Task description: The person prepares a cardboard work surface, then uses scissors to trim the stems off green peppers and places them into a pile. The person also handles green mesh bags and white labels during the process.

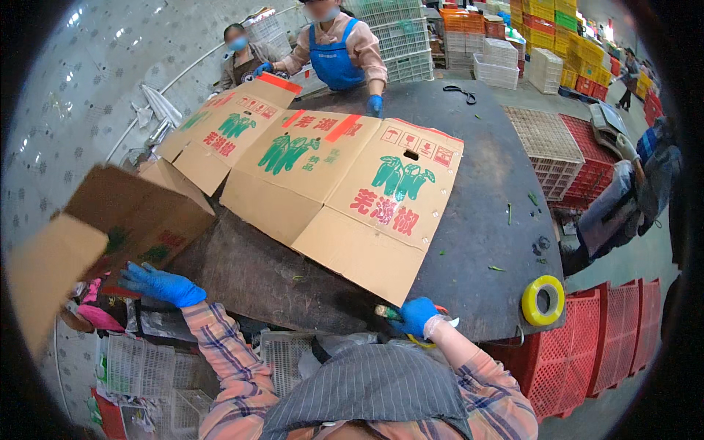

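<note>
Before me lies a flattened cardboard carton (pixel 297 187), printed with green peppers and red characters, with orange-red tape along its far side. My left hand (pixel 162 285), in a blue glove, has its fingers spread. It is beside another brown carton (pixel 137 220), raised and tilted at the left; whether they touch is unclear. My right hand (pixel 416 318), also blue-gloved, is at the flattened carton's near corner. Close to its fingers is a small green and tan object (pixel 388 312); its grip is hidden.
A yellow tape roll (pixel 543 300) sits at the dark table's (pixel 484 181) right edge. Black scissors (pixel 461 94) lie at the far side. A person in a blue apron (pixel 335 58) stands opposite. Red crates (pixel 566 352) stand at the right, white crates (pixel 140 366) lower left.
</note>
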The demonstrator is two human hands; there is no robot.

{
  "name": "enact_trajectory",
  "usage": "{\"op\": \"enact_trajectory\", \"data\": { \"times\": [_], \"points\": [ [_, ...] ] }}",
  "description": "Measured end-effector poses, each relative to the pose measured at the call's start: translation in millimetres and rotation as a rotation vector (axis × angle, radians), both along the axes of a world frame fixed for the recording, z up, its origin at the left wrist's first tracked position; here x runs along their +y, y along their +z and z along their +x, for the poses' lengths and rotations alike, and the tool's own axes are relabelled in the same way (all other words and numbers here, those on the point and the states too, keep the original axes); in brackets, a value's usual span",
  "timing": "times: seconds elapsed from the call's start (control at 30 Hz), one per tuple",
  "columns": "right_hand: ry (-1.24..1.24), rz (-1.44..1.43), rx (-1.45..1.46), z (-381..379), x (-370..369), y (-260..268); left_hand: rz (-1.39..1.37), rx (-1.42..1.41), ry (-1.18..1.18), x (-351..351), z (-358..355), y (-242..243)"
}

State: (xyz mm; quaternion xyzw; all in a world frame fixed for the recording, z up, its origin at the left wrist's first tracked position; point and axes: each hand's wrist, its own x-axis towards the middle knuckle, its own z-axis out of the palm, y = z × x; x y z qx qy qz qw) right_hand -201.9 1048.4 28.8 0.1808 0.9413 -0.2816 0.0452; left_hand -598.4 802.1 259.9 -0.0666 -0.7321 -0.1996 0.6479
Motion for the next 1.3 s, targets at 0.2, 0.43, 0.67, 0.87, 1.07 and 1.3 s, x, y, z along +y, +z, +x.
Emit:
{"op": "enact_trajectory", "data": {
  "times": [0.2,0.43,0.67,0.87,1.07,1.3],
  "points": [
    [-0.038,-0.043,-0.102,29,14,-3,0.48,0.057,-0.786,3,29,-2],
    [-0.18,-0.073,-0.035,43,24,-10,0.52,0.015,-0.778,3,40,-3],
    [-0.304,-0.096,0.093,33,15,-12,0.461,-0.018,-0.895,9,35,0],
    [-0.343,-0.124,0.164,32,18,-17,0.435,-0.075,-0.865,23,40,-2],
    [-0.365,-0.144,0.166,37,20,-20,0.339,-0.121,-0.777,16,27,-8],
    [-0.403,-0.119,0.221,33,19,-22,0.415,-0.208,-0.861,17,31,-15]
  ]
}}
